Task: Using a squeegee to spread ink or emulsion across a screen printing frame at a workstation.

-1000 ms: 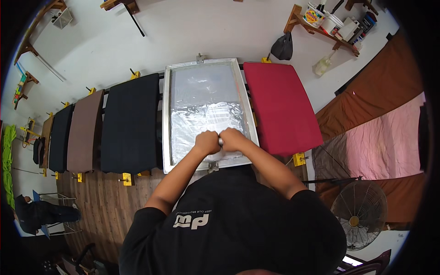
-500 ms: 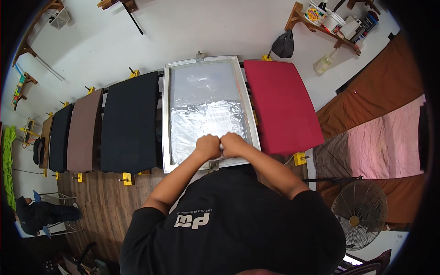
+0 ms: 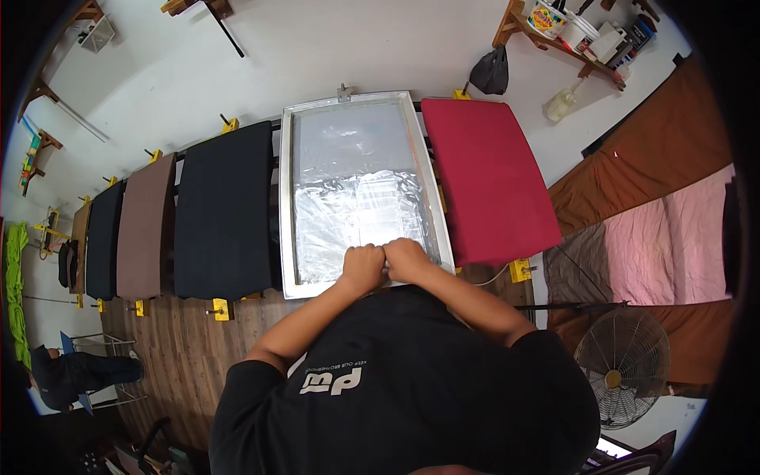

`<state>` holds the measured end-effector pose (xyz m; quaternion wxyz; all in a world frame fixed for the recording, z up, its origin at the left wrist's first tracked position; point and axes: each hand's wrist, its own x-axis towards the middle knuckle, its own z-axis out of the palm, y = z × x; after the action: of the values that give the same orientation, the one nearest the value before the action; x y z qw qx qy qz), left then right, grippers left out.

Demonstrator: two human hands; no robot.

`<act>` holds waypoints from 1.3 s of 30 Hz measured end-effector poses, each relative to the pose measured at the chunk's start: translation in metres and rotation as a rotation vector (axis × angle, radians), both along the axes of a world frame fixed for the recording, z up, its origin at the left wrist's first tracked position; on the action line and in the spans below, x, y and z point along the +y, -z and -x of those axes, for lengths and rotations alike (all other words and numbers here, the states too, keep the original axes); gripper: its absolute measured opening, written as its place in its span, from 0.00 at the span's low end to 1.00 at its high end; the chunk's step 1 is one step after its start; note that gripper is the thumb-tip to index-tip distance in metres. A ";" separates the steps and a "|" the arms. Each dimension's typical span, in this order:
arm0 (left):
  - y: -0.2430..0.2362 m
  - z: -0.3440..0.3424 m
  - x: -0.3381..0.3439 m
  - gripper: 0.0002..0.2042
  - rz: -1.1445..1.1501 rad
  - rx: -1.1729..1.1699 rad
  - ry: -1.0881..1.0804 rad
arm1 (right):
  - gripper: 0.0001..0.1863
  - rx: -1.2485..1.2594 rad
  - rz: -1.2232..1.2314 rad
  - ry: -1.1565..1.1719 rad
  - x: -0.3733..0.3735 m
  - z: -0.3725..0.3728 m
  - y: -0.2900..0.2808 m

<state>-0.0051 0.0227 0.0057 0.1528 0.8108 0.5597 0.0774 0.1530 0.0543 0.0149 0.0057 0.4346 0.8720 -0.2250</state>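
A silver-framed printing screen [image 3: 288,198] lies in front of me, pale grey at the far part, with a crinkled silvery sheet or coating [image 3: 332,218] over the near part. My left hand [image 3: 362,267] is closed, knuckles up, at the screen's near edge. My right hand [image 3: 404,261] is closed right beside it, touching or nearly touching it. Both are wrapped round a silvery tool handle, mostly hidden under the fingers; what the tool's working end is, I cannot see.
Cloth-covered pallets flank the screen: red [image 3: 489,178], black [image 3: 222,210], mauve [image 3: 145,226], others farther left, with yellow brackets [image 3: 223,309]. A standing fan [image 3: 613,378] is at the lower right, a person [image 3: 83,372] at the lower left, shelves of tubs [image 3: 546,20] on the wall.
Both my hands have moved toward me along the screen, down to its near edge, with the handle still in their grip. More of the silvery area shows above them.
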 end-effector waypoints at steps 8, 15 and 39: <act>0.001 0.003 0.083 0.09 -0.018 0.046 -0.125 | 0.10 -0.041 -0.094 -0.004 0.083 0.010 0.002; -0.018 0.009 0.092 0.10 0.184 0.124 -0.083 | 0.08 -0.111 0.007 -0.110 0.092 0.016 -0.009; -0.026 0.010 0.052 0.10 0.314 0.082 -0.055 | 0.12 -0.067 0.114 -0.060 0.050 0.007 -0.013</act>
<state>-0.0153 0.0746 0.0321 0.2528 0.7636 0.5928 -0.0399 0.1459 0.1045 0.0278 0.0665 0.4147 0.8697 -0.2593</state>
